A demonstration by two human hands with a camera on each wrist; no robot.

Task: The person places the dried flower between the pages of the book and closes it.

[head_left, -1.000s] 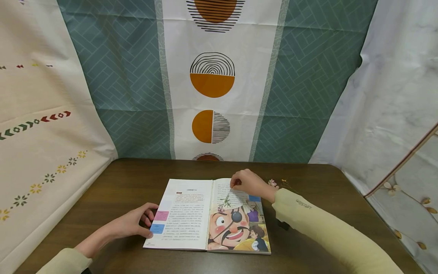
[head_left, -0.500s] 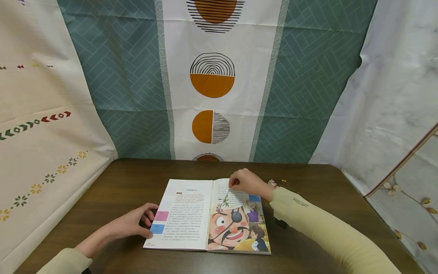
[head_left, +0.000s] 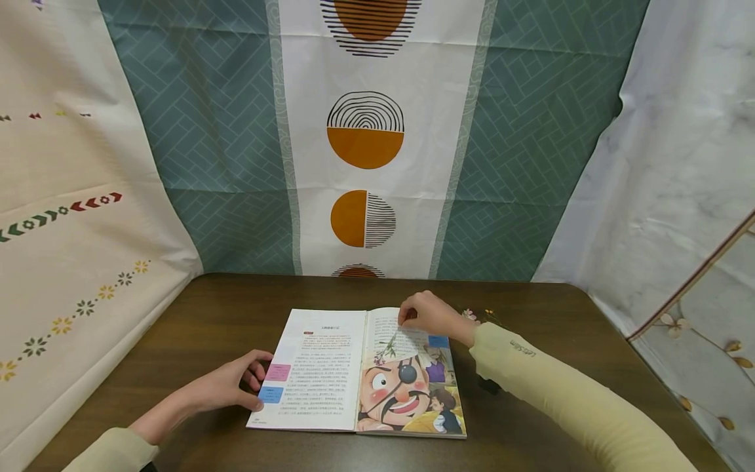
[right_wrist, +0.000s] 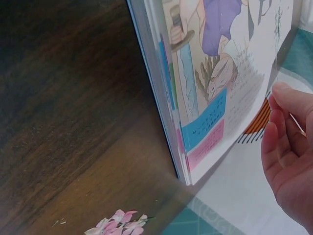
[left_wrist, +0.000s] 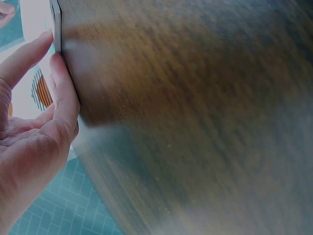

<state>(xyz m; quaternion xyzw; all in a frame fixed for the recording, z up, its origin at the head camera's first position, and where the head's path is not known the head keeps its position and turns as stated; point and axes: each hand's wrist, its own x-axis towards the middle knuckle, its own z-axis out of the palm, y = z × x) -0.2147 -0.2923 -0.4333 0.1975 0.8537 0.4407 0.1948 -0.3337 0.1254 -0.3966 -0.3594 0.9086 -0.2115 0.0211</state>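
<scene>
Brown wood tabletop (head_left: 200, 328) here, with a book (head_left: 324, 380) lying spread out on it, text on the left page and a big cartoon pirate on the right one. Right hand (head_left: 427, 313) has its thumb and fingertips pinched together on the stem of a little flower sprig (head_left: 389, 346), which sits over the right page, blossoms toward the pirate's head; can't tell if it's actually touching the paper. Left hand (head_left: 230, 381) just rests against the book's left edge, thumb and index finger apart. A few loose pink flowers (right_wrist: 120, 224) lie on the wood past the book's far right corner.
</scene>
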